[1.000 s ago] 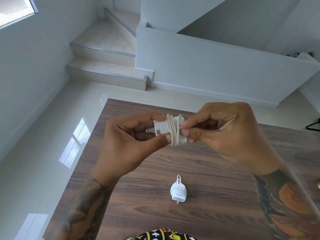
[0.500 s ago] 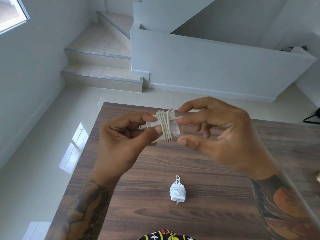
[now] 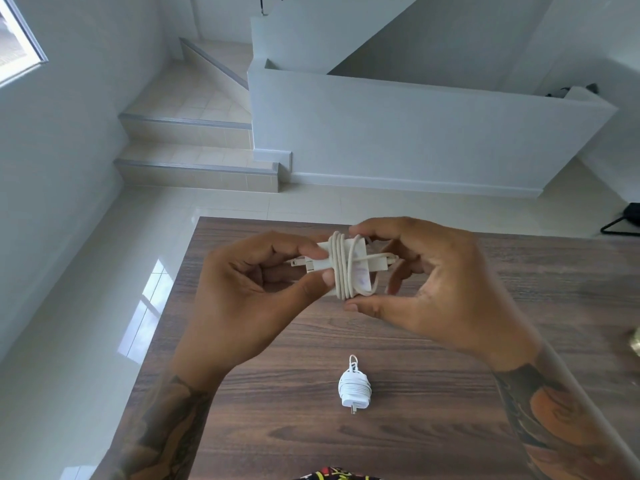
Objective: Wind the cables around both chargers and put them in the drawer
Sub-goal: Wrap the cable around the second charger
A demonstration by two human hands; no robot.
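- Charger (image 3: 346, 263) was held mid-air over the wooden table (image 3: 450, 427), prongs pointing left, long axis left-right, cable (image 3: 341, 268) coiled across it.
- You were tucking the cable end; next you'd need the drawer, not in view.
- Your left hand (image 3: 256, 292) pinched the plug end; your right hand (image 3: 433, 289) clamped the coils, thumb and forefinger.
- Second charger (image 3: 354, 388) lay wound, nearer you.

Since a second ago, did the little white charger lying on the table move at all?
No. The wound charger lies on the same grain streaks of the table; only the camera shifted.
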